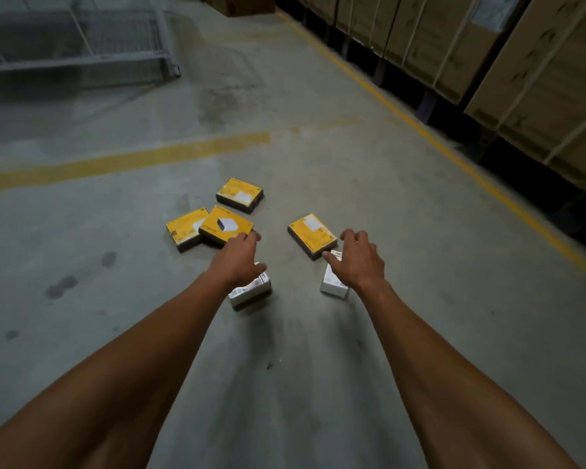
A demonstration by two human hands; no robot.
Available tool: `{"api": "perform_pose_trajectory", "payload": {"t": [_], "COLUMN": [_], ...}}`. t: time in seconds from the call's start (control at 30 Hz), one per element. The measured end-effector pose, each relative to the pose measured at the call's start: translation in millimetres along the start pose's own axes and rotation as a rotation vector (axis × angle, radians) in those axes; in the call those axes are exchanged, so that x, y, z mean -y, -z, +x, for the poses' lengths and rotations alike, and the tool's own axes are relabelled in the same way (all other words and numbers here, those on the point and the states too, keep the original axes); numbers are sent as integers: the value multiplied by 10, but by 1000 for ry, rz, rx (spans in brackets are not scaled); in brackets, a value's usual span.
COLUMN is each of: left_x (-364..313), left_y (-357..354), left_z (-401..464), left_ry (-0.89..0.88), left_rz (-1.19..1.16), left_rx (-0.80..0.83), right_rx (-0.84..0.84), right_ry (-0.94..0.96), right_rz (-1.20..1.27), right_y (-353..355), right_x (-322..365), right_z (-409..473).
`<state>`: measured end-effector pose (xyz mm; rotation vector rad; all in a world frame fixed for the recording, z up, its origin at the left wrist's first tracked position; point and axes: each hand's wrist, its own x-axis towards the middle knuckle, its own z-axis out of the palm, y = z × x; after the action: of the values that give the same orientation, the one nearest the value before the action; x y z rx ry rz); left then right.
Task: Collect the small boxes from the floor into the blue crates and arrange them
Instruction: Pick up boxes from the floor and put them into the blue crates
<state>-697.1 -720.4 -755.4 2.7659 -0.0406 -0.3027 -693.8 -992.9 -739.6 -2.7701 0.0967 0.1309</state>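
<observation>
Both hands, left (239, 257) and right (361, 262), hovered with loose fingers, holding nothing, over six small boxes (312, 235) scattered on the floor (403, 214). Grabbing two together could've fumbled one; no crates visible.

Single head-worn wide-angle view, pitched forward and down at the concrete floor (318, 164). Both forearms enter from the bottom corners and converge on the yellow boxes (226, 227) near frame centre. Boxes sit at arm's reach. Stacked cartons (521, 72) run beyond the boxes up the right edge; edges show lens distortion.
</observation>
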Motion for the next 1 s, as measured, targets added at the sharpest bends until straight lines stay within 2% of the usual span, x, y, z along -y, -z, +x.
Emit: {"api": "perform_pose_trajectory", "payload": {"t": [0.27,0.4,0.5,0.57,0.7,0.87,1.0], "left_x": [430,541,536,450,108,-496,-995], "left_y": [-967,-1233,-1188,-1010,-359,866,2027], "left_z": [370,338,294,235,4,-508,-980], "left_ry": [130,180,187,220,232,237,301], "left_rz": [116,217,172,23,-251,-534,-746], "left_rx": [94,127,111,88,-53,-165,-168], "right_rx": [98,124,92,57,-13,62,132], "right_ry": [-149,-210,-258,-294,-227,-215,-336], "right_rz": [44,69,134,258,467,631,809], "right_y": [-1136,-1437,-1430,-1253,-527,808,2017], "right_x": [-320,-412,-395,-319,-11,503,931], "right_z": [434,502,440,365,134,-271,-661]}}
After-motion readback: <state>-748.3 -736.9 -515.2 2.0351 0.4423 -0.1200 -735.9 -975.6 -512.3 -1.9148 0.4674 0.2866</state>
